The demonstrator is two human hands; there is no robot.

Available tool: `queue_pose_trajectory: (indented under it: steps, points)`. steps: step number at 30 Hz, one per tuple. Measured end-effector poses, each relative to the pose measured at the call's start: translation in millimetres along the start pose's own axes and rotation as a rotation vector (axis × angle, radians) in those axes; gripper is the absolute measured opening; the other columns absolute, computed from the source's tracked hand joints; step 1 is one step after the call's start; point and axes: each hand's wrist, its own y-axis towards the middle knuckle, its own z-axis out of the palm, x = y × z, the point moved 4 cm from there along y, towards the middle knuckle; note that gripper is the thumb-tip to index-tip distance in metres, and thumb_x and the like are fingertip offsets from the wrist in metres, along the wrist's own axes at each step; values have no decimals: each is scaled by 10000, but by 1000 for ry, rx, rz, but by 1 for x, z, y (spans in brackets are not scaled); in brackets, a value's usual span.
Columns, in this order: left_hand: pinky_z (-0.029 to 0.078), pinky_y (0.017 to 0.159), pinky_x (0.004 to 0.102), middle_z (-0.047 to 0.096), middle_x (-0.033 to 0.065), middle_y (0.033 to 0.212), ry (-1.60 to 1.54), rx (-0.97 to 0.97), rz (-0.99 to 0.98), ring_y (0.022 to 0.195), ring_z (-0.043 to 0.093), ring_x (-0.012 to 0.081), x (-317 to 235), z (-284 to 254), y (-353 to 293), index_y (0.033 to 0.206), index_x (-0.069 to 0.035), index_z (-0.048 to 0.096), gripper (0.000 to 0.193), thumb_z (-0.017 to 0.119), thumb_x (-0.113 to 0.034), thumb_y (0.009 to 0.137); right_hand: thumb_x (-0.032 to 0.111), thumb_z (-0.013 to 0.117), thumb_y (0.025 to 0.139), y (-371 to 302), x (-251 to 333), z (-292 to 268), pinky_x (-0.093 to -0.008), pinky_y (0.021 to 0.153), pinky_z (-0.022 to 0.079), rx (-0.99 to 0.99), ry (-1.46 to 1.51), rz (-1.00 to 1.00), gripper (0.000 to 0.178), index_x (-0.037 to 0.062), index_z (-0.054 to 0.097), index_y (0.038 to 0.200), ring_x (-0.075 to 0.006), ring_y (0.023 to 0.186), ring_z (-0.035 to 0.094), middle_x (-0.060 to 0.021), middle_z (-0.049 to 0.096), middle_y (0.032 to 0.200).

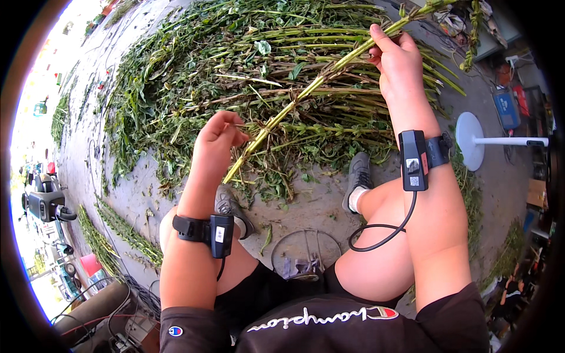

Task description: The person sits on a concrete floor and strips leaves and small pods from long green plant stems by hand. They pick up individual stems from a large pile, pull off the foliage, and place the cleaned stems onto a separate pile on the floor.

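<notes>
A long yellow-green plant stalk point(294, 107) slants across the front of me, its bare lower end near my left shoe and its upper part beyond my right hand. My right hand point(401, 63) is closed around it toward the top, thumb along the stalk. Beside its lower part, my left hand point(219, 140) is curled in a pinch at a small brownish side piece; what the fingertips hold is too small to make out. Behind the stalk lies a wide pile of cut stalks and green leaves point(170, 76).
My shoes point(357, 176) stand at the pile's near edge. A round metal frame point(306, 238) is between my legs. A white round-based stand point(471, 141) and a blue box point(506, 110) are at right. At left are loose stalks point(126, 232), a scooter point(47, 200) and cables point(141, 294).
</notes>
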Motion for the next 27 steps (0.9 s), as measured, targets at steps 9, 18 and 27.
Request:
queue_pose_trajectory:
  steps: [9, 18, 27]
  points:
    - [529, 899, 353, 675, 138, 1147, -79, 2, -52, 1024, 667, 211, -9, 6, -4, 1351, -71, 525, 515, 462, 46, 854, 149, 700, 930, -1, 14, 2, -260, 676, 452, 265, 251, -83, 88, 100, 633, 957, -94, 724, 529, 12, 619, 867]
    - [389, 1079, 321, 579, 97, 1405, 510, 404, -108, 1303, 524, 197, 8, 23, -7, 1453, -146, 488, 774, 417, 156, 743, 205, 650, 970, 12, 25, -20, -306, 759, 417, 476, 362, 32, 177, 58, 613, 1063, -161, 861, 526, -39, 597, 954]
    - [539, 775, 421, 700, 151, 855, 1077, 578, -46, 806, 668, 308, 27, 45, -20, 1020, -123, 722, 230, 573, -144, 846, 221, 624, 983, -1, 38, -30, -340, 805, 446, 761, 288, 45, 173, 77, 585, 1069, -163, 911, 506, -26, 532, 1017]
